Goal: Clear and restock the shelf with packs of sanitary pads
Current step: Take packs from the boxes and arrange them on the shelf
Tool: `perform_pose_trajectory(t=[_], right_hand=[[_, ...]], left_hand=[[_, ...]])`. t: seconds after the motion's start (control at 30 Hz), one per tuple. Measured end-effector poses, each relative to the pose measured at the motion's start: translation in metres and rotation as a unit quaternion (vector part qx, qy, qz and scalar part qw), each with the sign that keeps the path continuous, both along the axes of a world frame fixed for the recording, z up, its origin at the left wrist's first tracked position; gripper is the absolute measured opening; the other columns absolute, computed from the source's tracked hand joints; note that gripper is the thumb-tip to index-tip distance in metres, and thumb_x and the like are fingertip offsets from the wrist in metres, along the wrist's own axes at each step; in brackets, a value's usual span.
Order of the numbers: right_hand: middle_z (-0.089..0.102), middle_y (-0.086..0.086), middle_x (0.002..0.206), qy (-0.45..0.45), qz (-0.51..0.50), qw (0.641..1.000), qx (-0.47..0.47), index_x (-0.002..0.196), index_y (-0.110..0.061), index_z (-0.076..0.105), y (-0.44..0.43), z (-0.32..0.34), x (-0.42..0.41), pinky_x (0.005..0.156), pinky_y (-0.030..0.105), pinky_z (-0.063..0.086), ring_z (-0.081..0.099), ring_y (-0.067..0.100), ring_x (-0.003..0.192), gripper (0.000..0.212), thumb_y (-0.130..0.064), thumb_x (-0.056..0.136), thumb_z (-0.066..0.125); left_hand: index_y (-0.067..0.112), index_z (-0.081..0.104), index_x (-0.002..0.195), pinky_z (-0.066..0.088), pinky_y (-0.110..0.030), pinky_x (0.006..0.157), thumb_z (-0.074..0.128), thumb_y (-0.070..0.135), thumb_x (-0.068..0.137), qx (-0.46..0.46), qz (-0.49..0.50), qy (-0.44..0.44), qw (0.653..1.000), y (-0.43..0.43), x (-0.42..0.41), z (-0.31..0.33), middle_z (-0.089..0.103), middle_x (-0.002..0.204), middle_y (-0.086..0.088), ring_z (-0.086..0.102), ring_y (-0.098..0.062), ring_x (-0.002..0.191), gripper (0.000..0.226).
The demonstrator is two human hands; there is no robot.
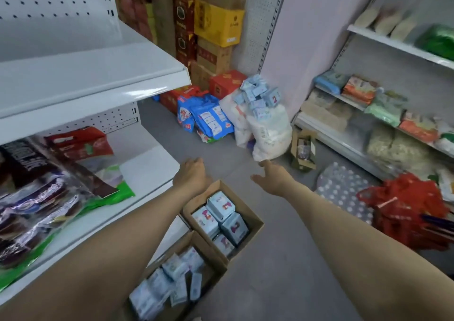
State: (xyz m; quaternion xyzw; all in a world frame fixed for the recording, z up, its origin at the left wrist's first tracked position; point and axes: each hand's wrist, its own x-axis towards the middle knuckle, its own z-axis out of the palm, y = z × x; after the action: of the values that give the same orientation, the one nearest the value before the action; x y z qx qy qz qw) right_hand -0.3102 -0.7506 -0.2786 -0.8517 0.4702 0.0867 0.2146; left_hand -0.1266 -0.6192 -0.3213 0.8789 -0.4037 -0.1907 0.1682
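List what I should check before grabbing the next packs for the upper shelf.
1. Left hand free: ok, it holds nothing.
2. Right hand free: ok, fingers straight, fingertips at the bottom of the white bag.
3. Upper shelf has room: ok, bare where it shows.
4. Stock at hand: ok, the cardboard box below the hands holds packs of pads.
5. White bag steady: cannot tell, it is blurred, with small blue packs heaped at its mouth.
6. Lower shelf cleared: not ok, snack bags lie on it.
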Motion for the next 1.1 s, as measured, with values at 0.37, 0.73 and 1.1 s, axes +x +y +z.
perform_pose_trajectory(t=[0.37, 0.73, 1.1], right_hand=[[0.042, 0.015, 0.153, 0.066, 0.116, 0.989, 0.068, 0.152, -0.011, 0.034, -0.189, -0.087, 0.048, 0.109, 0.033, 0.036, 0.044, 0.031, 0.138, 0.063, -0.041, 0.101, 0.054], [0.052, 0.017, 0.144, 0.148, 0.230, 0.942, 0.192, 0.146, -0.003, 0.042, -0.298, -0.242, 0.077, 0.106, 0.035, 0.039, 0.051, 0.031, 0.130, 0.052, -0.034, 0.105, 0.047], [0.067, 0.003, 0.096, 0.110, -0.090, 0.888, 0.437, 0.102, -0.018, 0.061, -0.276, -0.486, 0.102, 0.081, 0.031, 0.059, 0.065, 0.014, 0.084, 0.023, -0.040, 0.101, 0.054]], left_hand=[[0.012, 0.054, 0.133, 0.049, -0.038, 0.093, 0.060, 0.043, 0.093, 0.019, 0.151, 0.053, 0.987, -0.127, 0.027, -0.070, 0.056, 0.134, -0.009, 0.051, -0.031, 0.124, 0.051], [0.007, 0.056, 0.121, 0.046, -0.034, 0.082, 0.056, 0.042, 0.095, 0.108, 0.335, 0.203, 0.914, -0.183, -0.031, -0.232, 0.061, 0.114, -0.012, 0.058, -0.030, 0.109, 0.043], [0.013, 0.063, 0.108, 0.043, -0.021, 0.057, 0.058, 0.040, 0.098, 0.073, 0.477, 0.361, 0.798, -0.207, -0.049, -0.475, 0.067, 0.093, 0.000, 0.063, -0.009, 0.077, 0.029]])
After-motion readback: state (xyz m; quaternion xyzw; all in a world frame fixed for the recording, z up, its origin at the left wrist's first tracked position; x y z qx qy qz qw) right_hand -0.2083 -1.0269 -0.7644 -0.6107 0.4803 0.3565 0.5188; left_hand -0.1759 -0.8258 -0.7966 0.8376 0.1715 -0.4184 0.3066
